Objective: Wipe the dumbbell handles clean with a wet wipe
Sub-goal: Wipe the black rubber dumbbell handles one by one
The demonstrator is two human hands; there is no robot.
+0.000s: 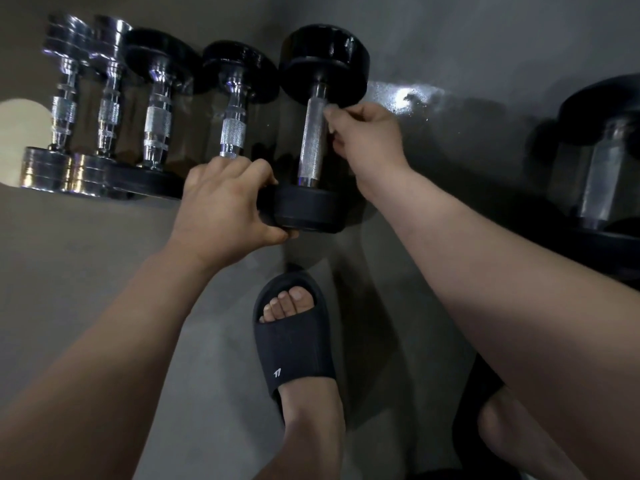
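Two grips meet on one dumbbell (313, 140), which lies on the grey floor (104, 254) with its long axis running away from the person, the far end leaning slightly right. The left grip (225, 206) is clenched round the rim of the near head (308, 209), a matte black, rubbery-looking disc, and seems to steady it. The right grip (363, 133) sits just right of the handle (311, 133), its bunched fingertips (329, 110) touching the far half of the bar. Whether they pinch a wet wipe I cannot tell; only a pale scrap shows there, too small to read.

That handle is a straight steel cylinder, finely knurled and dull silver, with smooth polished collars at both ends. The far head (323, 60) is glossy black. The right grip is the nearer one to the bar, so any stroke would likely run along the axis toward the near head.

Four smaller dumbbells (233, 129) lie parallel to the left, chrome with ringed handles. One large dumbbell (602, 168) lies well apart on the right. A foot in a black slipper (294, 348) stands below
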